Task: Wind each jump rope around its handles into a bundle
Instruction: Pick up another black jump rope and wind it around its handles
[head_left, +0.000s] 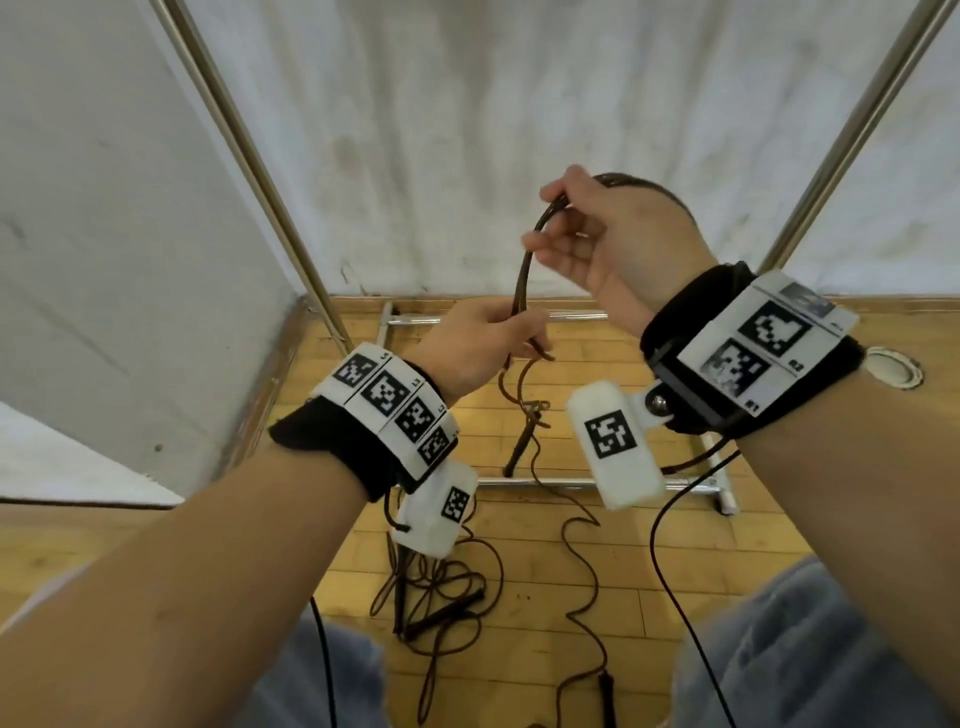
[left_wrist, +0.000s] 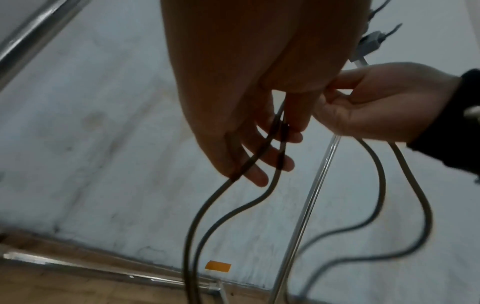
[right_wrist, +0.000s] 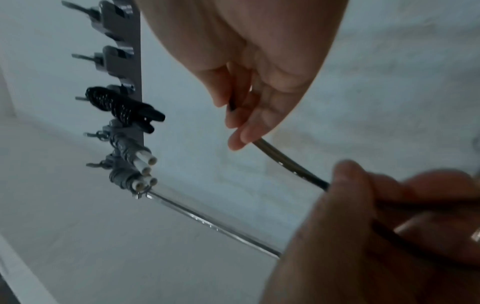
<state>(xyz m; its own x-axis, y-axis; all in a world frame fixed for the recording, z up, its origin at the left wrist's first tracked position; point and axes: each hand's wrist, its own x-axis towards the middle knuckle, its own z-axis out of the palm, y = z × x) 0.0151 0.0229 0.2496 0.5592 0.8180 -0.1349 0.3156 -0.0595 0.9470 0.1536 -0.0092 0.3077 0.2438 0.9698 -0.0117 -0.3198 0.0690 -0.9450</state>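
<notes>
1. A thin, smooth brown jump rope (head_left: 521, 280) is pinched by the right hand (head_left: 618, 244).
2. Just below, doubled strands are gripped by the left hand (head_left: 478, 343).
3. Kinked slack trails onto the wooden floor (head_left: 649, 525) beneath.

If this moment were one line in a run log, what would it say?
left hand: grips thin dark brown jump rope | right hand: pinches same rope higher | handles: not wound

A light wooden plank floor (head_left: 524, 566) was seen underneath, with a tangled dark jump rope (head_left: 441, 597) piled on it, black handles included, and a metal rack base (head_left: 582, 483) stood just beyond.
</notes>
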